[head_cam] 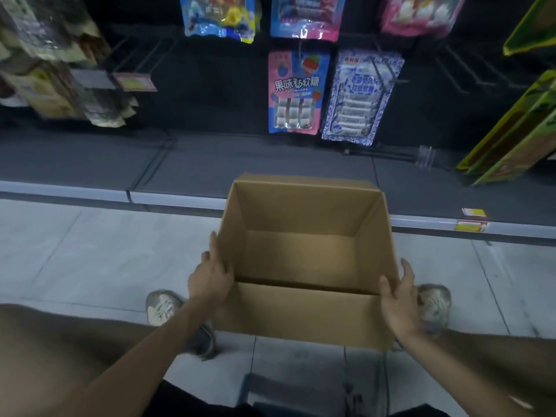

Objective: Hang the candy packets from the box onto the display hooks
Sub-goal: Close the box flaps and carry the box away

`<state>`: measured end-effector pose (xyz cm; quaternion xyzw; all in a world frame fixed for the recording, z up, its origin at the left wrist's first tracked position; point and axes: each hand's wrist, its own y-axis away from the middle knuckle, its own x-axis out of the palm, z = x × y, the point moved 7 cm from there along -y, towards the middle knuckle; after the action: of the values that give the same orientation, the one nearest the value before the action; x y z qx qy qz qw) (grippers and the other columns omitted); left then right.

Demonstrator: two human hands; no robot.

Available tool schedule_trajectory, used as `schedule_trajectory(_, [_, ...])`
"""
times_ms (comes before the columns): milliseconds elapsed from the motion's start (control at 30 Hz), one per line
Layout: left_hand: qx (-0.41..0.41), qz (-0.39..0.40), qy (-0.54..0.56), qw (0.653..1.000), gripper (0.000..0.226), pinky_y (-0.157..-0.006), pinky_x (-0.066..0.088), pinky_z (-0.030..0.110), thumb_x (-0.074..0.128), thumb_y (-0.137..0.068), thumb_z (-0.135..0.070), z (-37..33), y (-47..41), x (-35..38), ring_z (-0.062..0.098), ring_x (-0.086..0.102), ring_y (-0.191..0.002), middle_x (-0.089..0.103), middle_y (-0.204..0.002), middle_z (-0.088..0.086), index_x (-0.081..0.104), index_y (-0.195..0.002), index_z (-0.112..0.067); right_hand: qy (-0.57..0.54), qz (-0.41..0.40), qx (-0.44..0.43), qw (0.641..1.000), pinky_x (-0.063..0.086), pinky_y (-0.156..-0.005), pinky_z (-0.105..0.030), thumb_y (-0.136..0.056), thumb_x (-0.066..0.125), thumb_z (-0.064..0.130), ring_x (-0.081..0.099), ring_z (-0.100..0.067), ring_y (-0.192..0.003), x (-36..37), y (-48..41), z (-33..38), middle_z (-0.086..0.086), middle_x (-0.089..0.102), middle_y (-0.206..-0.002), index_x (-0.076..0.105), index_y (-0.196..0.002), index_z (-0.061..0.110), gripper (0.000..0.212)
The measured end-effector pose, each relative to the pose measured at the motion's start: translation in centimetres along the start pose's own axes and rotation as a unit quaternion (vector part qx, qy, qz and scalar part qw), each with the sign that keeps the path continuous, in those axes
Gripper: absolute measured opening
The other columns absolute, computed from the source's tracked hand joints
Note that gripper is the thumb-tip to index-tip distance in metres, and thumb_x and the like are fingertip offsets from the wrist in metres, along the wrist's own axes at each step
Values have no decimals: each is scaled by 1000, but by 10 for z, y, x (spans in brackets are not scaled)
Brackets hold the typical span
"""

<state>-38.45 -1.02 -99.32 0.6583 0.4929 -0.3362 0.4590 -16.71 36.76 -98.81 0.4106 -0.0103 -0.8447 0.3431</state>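
1. Blurred packets [57, 64] hang at 10 o'clock in the frame. Their print cannot be read.
2. Bare display hooks [137, 57] project from the dark back panel just right of them, toward 11 o'clock.
3. The left shoe [164, 307] stands on the tiled floor [90, 251] at 8 o'clock from the box.
4. Left hand [212, 275]: released. The fingers are straight and together, and the palm is pressed flat against the outer left wall of the box, near its near-left corner.
5. Box [301, 311]: open-topped cardboard at frame centre, clamped between the two hands. The interior shows only its bare cardboard bottom. Whether it rests on the floor or is lifted cannot be told.
6. The pink-and-blue candy packet [296, 91] hangs on the display at 12 o'clock from the box.
7. The blue-and-white candy packet [359, 96] hangs just beside it, at 1 o'clock from the box.
8. The upper candy packets [307, 16] hang in the row above and are cut off by the frame's top edge.
9. Right hand [400, 299]: released. The fingers are straight along the outer right wall, and the thumb lies on the near-right corner.
10. The right shoe [434, 305] sits just beside the right hand, at 4 o'clock from the box.
11. Green cartons [517, 127] lean on the shelf [75, 164] at 2 o'clock in the frame.
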Motion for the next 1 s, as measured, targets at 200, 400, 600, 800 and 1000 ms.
schedule_trajectory(200, [-101,4,195,976,70,-103,47,53,29,-108,-62,23,-18,16,48,61,-120,64,-134,24,54,-141,-6,-228,-51,228,945,35,-120,-55,-88,42,88,45,-39,-144,11,-55,-81,-13,44,-160,33,-160,22,98])
schedule_trajectory(400, [-193,8,301,934,84,-115,41,55,19,-106,-69,41,-17,26,47,57,-128,61,-141,25,60,-139,-4,-368,42,329,869,60,-89,-46,-96,67,41,71,-33,-103,18,-51,-74,-16,75,-113,72,-112,10,36])
schedule_trajectory(600, [-234,1,343,910,44,-81,40,44,37,-110,-34,49,-17,20,34,53,-90,63,-104,24,62,-103,1,-422,-59,333,841,58,-87,-39,-97,73,22,68,-34,-100,-9,-42,-61,-18,67,-127,65,-109,7,21])
schedule_trajectory(800, [-320,30,446,835,34,-79,47,51,49,-104,-29,66,-18,37,32,50,-81,52,-87,16,61,-98,2,-332,-275,169,886,55,-102,-49,-78,88,26,66,-31,-116,-70,-28,-27,-9,68,-132,61,-135,15,63])
schedule_trajectory(1000, [-341,41,499,796,45,-96,55,52,74,-97,-31,80,-16,38,33,62,-86,64,-105,21,63,-119,6,-213,-239,-68,945,58,-83,-51,-105,59,33,63,-25,-79,-73,2,24,-6,66,-85,60,-93,17,21])
